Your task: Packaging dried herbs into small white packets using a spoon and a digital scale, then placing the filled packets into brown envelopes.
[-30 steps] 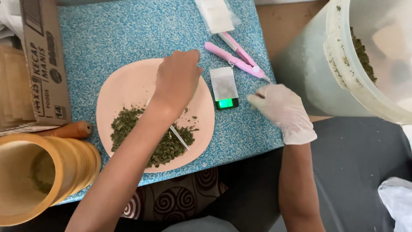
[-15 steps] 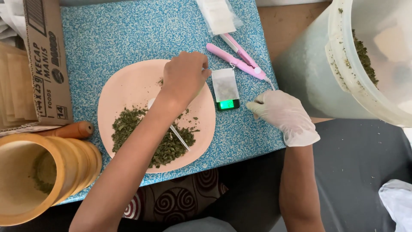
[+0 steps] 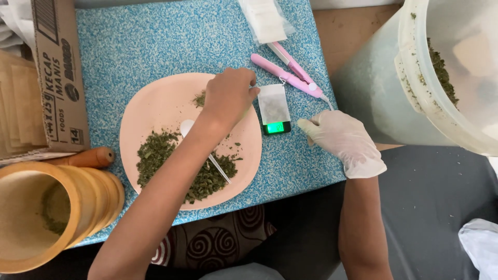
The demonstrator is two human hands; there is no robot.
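Two hands work over one blue speckled desk [image 3: 155, 46]. The bare left hand [image 3: 229, 96], grip pinched shut on something too small to tell, hovers over one pink plate [image 3: 155, 103] of green dried leaves [image 3: 155, 150], beside one pouch [image 3: 273, 103] on one small scale [image 3: 275, 126]. The gloved right hand [image 3: 345, 140] rests on the desk, loosely curled, empty. One pink tool [image 3: 282, 75], one wooden mortar [image 3: 46, 218], one bucket [image 3: 446, 78].

Looks like a small home workshop for packing dried herbs: blue speckled board [image 3: 155, 41] with a pink plate [image 3: 155, 103] of leaf flakes, pocket scale [image 3: 275, 126] at right, bucket [image 3: 415, 93] far right, wooden mortar [image 3: 98, 197] near left, cardboard box [image 3: 57, 78] far left.
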